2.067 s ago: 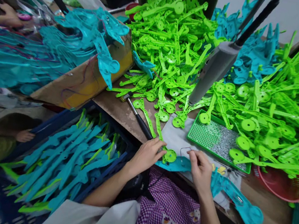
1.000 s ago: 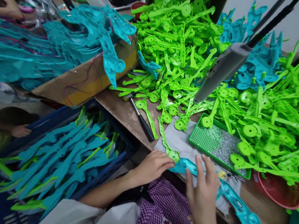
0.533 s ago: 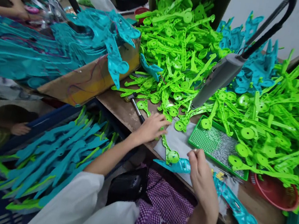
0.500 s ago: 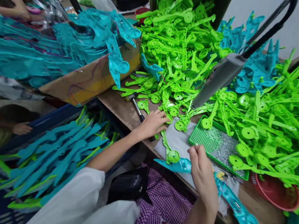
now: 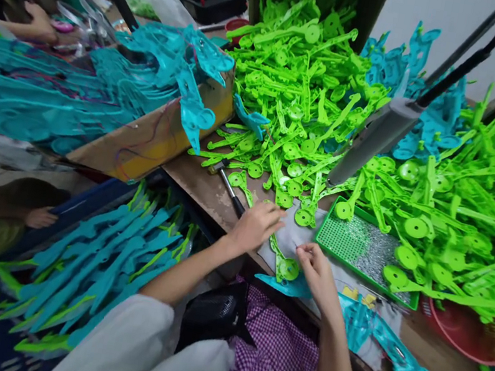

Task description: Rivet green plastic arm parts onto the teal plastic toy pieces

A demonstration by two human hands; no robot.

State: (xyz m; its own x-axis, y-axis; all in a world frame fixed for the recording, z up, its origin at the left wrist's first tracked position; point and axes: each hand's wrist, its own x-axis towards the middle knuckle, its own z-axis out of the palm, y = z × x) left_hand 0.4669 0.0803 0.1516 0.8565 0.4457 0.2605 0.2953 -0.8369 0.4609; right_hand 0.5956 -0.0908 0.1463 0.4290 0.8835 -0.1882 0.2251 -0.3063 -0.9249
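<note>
My left hand (image 5: pixel 258 228) is closed over the upper end of a lime-green plastic arm (image 5: pixel 285 268) with a round disc at its near end. Close by on the right, my right hand (image 5: pixel 317 272) pinches thumb and forefinger together above that disc; whatever lies between them is too small to name. Beneath my right forearm lies a long turquoise plastic piece (image 5: pixel 403 357) along the table edge. A grey cloth (image 5: pixel 295 228) is spread under the work. Behind my right hand stands a green perforated tray (image 5: pixel 333 228) holding many small shiny metal bits.
Lime-green arms (image 5: pixel 287 91) are heaped across the back and right. A hammer (image 5: pixel 231 186) lies left of my left hand. A grey cylindrical tool (image 5: pixel 373 143) hangs over the heap. At right sits a red basket (image 5: pixel 469 336); at left, a co-worker's hand (image 5: pixel 40 217) touches a blue crate.
My right hand has moved left from beside the tray to the disc of the green arm, close to my left hand. The view has shifted slightly.
</note>
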